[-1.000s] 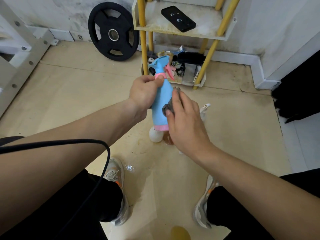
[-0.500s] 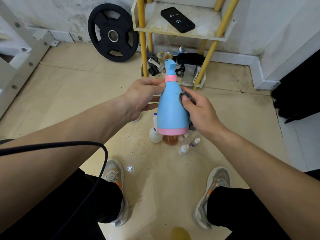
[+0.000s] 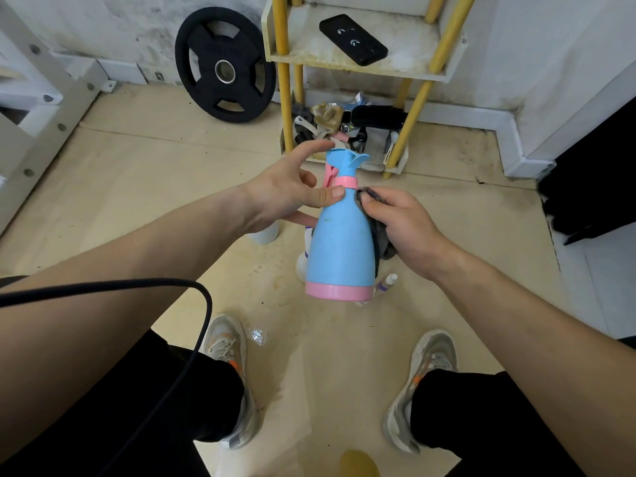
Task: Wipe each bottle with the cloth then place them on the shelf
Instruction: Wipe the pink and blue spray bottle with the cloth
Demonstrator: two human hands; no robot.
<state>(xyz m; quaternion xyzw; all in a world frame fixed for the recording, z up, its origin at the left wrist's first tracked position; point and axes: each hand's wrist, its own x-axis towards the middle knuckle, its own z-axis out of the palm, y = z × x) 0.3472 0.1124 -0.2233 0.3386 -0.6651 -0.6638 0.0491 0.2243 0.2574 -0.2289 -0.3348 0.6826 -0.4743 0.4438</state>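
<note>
A blue spray bottle (image 3: 339, 249) with a pink base and collar is upright in the air between my hands. My left hand (image 3: 289, 194) pinches its neck, thumb on the front and lower fingers behind, the index finger lifted free beside the sprayer head. My right hand (image 3: 402, 228) grips a dark grey cloth (image 3: 380, 241) and presses it against the bottle's right side. On the floor below stand a white bottle (image 3: 265, 235), another white bottle (image 3: 302, 265) mostly hidden by the blue one, and a small dropper bottle (image 3: 388, 283). The yellow-posted shelf (image 3: 418, 72) stands just beyond.
A black phone (image 3: 352, 39) lies on the upper shelf board. The bottom shelf (image 3: 395, 166) is cluttered with small items. A black weight plate (image 3: 225, 65) leans on the wall at left. A black cable (image 3: 203, 325) hangs over my left knee. My shoes are on the wet floor.
The bottle has turned about its axis, so the sprayer head now faces differently. My left hand's index finger has lifted off. The cloth hand stays on the bottle's right side.
</note>
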